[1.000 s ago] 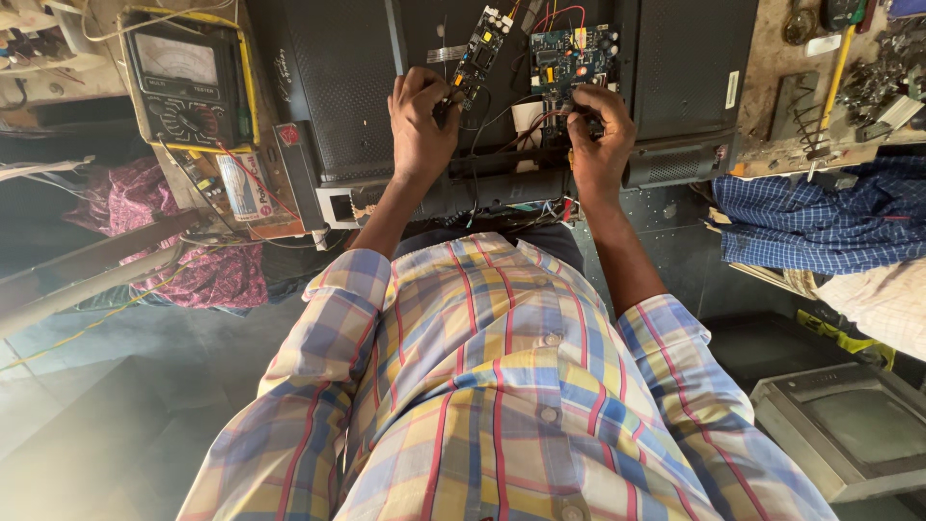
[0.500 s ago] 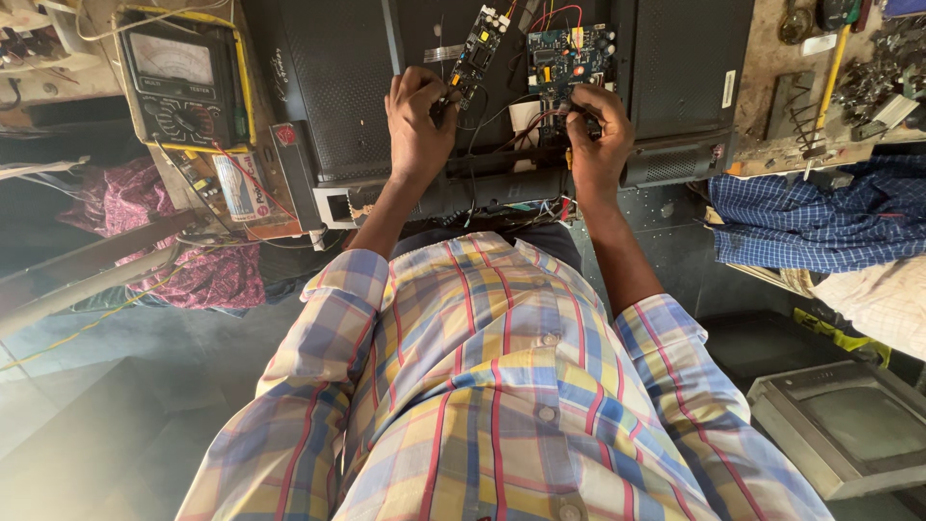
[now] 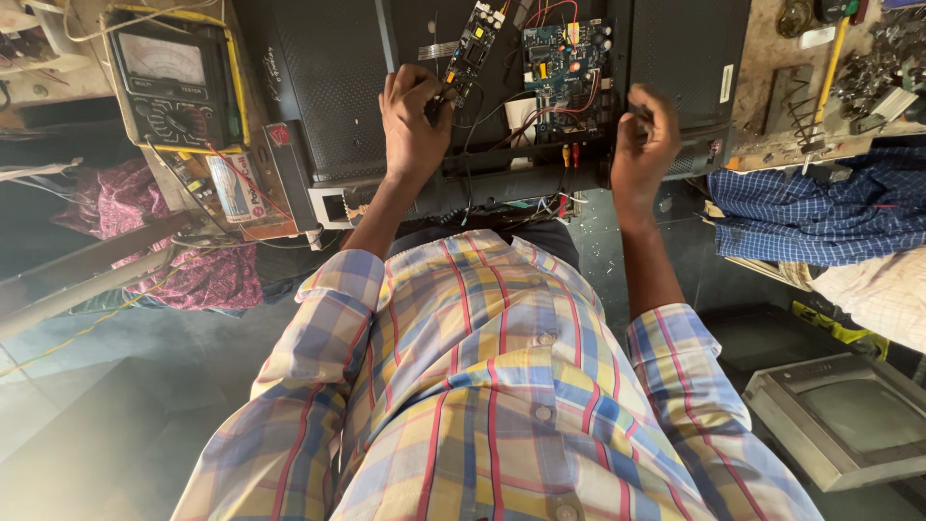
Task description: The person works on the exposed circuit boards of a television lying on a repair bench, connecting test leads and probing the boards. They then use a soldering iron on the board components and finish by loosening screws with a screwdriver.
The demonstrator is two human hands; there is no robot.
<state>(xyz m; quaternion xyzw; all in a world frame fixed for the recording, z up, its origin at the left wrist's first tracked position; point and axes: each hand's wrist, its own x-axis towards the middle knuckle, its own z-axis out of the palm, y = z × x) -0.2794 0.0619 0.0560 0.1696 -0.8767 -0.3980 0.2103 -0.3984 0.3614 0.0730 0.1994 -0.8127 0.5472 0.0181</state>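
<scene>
Left hand (image 3: 413, 116), grip closed on the lower end of the narrow circuit board (image 3: 470, 50); right hand (image 3: 644, 145) curled against the black panel (image 3: 675, 58), just right of the blue circuit board (image 3: 567, 68); its grip state cannot be told.

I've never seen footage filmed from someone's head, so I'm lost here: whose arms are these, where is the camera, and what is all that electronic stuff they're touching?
The one camera sits on the person's head and looks down, so you see their own checked shirt and both arms reaching forward. The left hand rests on a narrow dark circuit board. The right hand grips the edge of the black flat panel lying on the bench, beside a blue circuit board with red wires. To the left stands an analogue meter in a yellow case. To the right lie a yellow-handled tool and blue checked cloth. An old grey monitor sits on the floor.
</scene>
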